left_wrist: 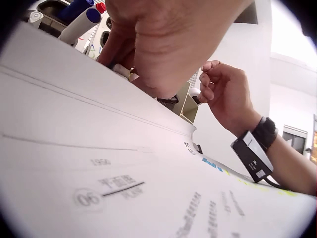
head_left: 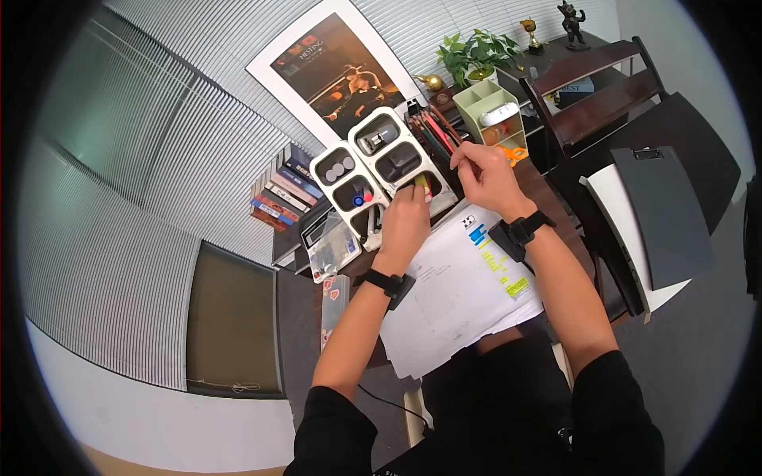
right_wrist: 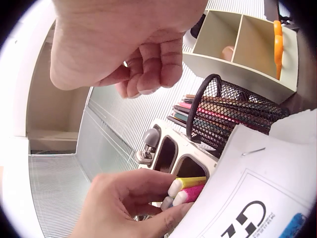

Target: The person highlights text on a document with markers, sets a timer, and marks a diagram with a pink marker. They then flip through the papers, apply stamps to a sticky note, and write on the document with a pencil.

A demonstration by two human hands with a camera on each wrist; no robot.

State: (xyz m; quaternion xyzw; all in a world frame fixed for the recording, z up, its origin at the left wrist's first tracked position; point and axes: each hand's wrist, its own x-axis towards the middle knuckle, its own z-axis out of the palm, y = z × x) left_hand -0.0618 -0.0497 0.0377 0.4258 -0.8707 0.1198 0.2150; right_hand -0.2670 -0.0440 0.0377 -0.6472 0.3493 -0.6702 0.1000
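Observation:
My left hand (head_left: pixel 406 222) reaches into the near compartment of the white desk organizer (head_left: pixel 367 165). In the right wrist view its thumb and fingers are around a small bunch of highlighters: a yellow highlighter (right_wrist: pixel 192 183), a pink highlighter (right_wrist: pixel 190 194) and a greyish one partly hidden by the hand. Over the near side of the black mesh pencil cup (right_wrist: pixel 218 109), my right hand (head_left: pixel 490 181) hovers with loosely curled fingers and nothing in them. Blue- and red-capped markers (left_wrist: pixel 81 25) stand in another compartment beside the left hand.
Printed papers (head_left: pixel 444 293) cover the desk in front of me. A green divided box (head_left: pixel 468 99) with orange scissors (head_left: pixel 516 154) stands beyond the right hand. Books (head_left: pixel 286 186) and a clear case (head_left: pixel 333 254) lie left; a dark clipboard (head_left: pixel 667 214) is at right.

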